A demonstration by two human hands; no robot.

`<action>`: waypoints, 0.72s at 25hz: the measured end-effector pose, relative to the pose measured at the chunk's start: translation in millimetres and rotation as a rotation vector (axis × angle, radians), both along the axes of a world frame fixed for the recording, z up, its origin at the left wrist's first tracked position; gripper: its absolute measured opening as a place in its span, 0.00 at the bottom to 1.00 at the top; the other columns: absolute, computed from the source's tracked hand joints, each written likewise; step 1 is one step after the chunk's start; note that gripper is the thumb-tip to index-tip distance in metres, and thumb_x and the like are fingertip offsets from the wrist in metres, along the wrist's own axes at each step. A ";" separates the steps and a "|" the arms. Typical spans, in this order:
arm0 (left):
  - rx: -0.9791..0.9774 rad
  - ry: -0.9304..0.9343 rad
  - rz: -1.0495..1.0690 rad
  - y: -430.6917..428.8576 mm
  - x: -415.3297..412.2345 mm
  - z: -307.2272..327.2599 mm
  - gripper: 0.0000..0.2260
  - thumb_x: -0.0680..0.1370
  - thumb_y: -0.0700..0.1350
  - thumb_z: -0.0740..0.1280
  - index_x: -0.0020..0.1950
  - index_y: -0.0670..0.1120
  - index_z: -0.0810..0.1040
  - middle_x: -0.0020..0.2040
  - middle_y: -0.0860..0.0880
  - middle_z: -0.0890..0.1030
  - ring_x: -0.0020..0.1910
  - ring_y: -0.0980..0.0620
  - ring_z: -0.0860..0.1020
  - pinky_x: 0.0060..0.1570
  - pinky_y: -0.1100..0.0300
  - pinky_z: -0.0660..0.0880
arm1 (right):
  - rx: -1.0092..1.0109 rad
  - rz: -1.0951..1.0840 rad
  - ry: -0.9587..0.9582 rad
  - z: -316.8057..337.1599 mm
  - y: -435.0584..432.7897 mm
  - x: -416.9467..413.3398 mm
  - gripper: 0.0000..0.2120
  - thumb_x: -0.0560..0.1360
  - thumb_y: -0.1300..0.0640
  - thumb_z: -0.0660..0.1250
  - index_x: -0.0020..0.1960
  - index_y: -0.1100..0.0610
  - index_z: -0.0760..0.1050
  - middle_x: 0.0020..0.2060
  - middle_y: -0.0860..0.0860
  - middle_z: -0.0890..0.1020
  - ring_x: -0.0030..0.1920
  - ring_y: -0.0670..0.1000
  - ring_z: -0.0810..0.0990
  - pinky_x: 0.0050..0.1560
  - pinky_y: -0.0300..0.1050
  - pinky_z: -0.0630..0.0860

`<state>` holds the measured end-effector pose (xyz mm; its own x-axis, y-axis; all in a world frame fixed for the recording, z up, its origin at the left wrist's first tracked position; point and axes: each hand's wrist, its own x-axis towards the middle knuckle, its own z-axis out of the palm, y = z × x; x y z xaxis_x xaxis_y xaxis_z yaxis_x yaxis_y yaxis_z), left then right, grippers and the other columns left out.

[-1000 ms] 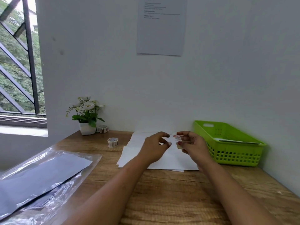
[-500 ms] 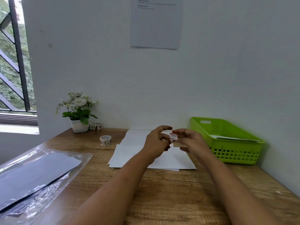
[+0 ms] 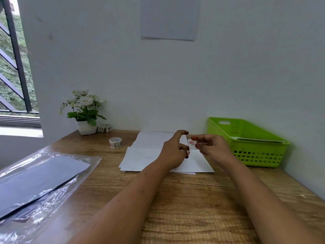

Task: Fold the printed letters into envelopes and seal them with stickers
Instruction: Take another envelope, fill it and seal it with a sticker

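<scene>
A small sticker (image 3: 192, 143) with a pink print is pinched in the fingertips of my right hand (image 3: 211, 148), held above the white paper sheets (image 3: 146, 158) that lie on the wooden desk (image 3: 184, 205). My left hand (image 3: 173, 152) hovers just left of the sticker with thumb and forefinger spread, its fingertips close to the sticker's edge. A roll of stickers (image 3: 115, 142) stands on the desk left of the sheets, and a second roll (image 3: 104, 128) sits by the flower pot.
A green plastic basket (image 3: 246, 152) with a flat item inside stands at the right against the wall. A potted white flower (image 3: 84, 111) is at the back left. Dark envelopes in clear plastic wrap (image 3: 38, 182) cover the desk's left side.
My left thumb and forefinger have spread apart and drawn slightly away from the sticker, which stays in my right hand. The camera has tilted down a little.
</scene>
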<state>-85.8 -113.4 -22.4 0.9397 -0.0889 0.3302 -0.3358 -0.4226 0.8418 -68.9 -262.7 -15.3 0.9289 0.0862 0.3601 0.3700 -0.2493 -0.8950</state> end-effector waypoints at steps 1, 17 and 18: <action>0.058 -0.002 0.013 -0.8 0.0 -1.4 0.26 0.75 0.36 0.67 0.68 0.54 0.66 0.55 0.44 0.81 0.46 0.53 0.79 0.50 0.62 0.74 | -0.008 -0.019 0.002 -1.2 -1.0 1.9 0.13 0.74 0.70 0.65 0.52 0.56 0.81 0.38 0.47 0.82 0.35 0.39 0.77 0.35 0.32 0.71; 0.939 0.038 -0.059 1.0 14.2 -15.9 0.23 0.81 0.49 0.51 0.77 0.49 0.53 0.77 0.48 0.57 0.73 0.44 0.56 0.69 0.46 0.59 | -0.263 -0.125 0.202 -18.0 -13.2 23.4 0.15 0.73 0.70 0.66 0.58 0.61 0.79 0.53 0.56 0.82 0.54 0.50 0.78 0.59 0.41 0.73; 0.966 0.036 -0.062 0.3 13.2 -16.4 0.23 0.81 0.48 0.50 0.77 0.50 0.53 0.77 0.49 0.57 0.74 0.44 0.56 0.69 0.47 0.58 | -0.274 -0.139 0.198 -18.5 -11.8 24.0 0.15 0.73 0.69 0.66 0.59 0.62 0.79 0.53 0.56 0.81 0.54 0.50 0.77 0.59 0.41 0.73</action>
<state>-72.6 -113.1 -38.8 0.9323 -0.3565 0.0602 -0.3616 -0.9201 0.1508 -44.9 -274.5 -33.8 0.9879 0.0227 0.1535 0.1424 -0.5251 -0.8390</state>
